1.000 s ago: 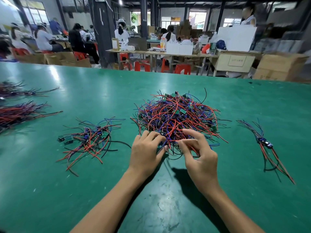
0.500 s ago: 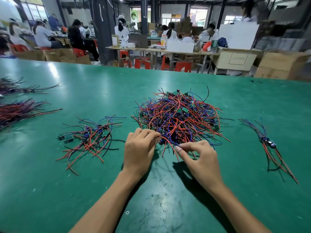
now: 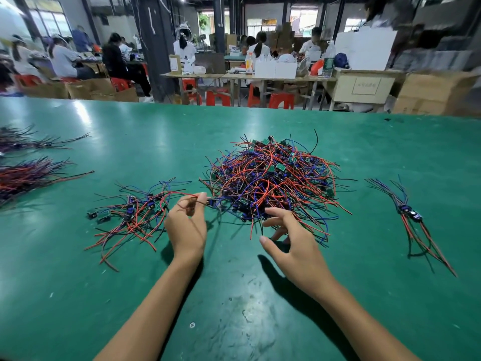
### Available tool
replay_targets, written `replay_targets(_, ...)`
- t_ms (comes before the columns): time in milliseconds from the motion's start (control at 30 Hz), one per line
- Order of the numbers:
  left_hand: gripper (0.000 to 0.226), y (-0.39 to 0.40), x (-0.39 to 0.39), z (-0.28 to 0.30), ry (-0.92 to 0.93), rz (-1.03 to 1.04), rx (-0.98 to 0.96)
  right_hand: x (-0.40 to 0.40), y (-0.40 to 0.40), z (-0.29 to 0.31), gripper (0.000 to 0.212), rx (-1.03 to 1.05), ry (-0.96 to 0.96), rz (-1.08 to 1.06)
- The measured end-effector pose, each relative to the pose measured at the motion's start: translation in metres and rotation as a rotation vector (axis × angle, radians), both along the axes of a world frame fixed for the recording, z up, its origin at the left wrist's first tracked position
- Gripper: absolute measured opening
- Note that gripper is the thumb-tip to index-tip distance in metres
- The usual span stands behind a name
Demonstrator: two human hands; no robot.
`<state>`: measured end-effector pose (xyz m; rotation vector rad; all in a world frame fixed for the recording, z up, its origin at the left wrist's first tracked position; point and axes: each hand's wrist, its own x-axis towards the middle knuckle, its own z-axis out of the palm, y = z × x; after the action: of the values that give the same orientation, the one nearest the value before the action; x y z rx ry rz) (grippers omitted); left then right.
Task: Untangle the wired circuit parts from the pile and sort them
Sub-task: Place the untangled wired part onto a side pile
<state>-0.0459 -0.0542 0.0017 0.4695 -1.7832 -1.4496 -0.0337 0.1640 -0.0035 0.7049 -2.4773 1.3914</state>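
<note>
Green worktop [image 3: 260, 295]: left hand [image 3: 187, 226] pinches a red wire [image 3: 179, 194] just left of the tangled red-and-blue wired circuit pile [image 3: 270, 183]; right hand [image 3: 291, 246] spread at its near edge.

Two flat bundles of red and dark wires [image 3: 23, 175] at nine o'clock run off the left edge. In the big tangled pile of red, blue and black wired circuit parts [image 3: 270, 181], the lower parts are buried. The left hand [image 3: 186, 225] hides where its pinched red wire [image 3: 182, 194] ends. The seated workers [image 3: 117, 58] at twelve o'clock are blurred.
</note>
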Motion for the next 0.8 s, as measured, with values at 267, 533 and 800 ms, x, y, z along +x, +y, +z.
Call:
replay_targets(267, 0.029, -0.02, -0.011, 0.0, -0.108, 0.031, 0.141, -0.005, 0.002, -0.003, 0.044, -0.04, -0.065, -0.007)
replay_targets(533, 0.028, 0.004, 0.007, 0.01, 0.145, 0.041, -0.485, -0.004, 0.002, -0.003, 0.041, -0.024, -0.09, 0.007)
replay_targets(800, 0.023, 0.004, 0.011, 0.01, 0.211, 0.157, -0.402, -0.003, 0.003, -0.001, 0.039, 0.011, -0.095, 0.006)
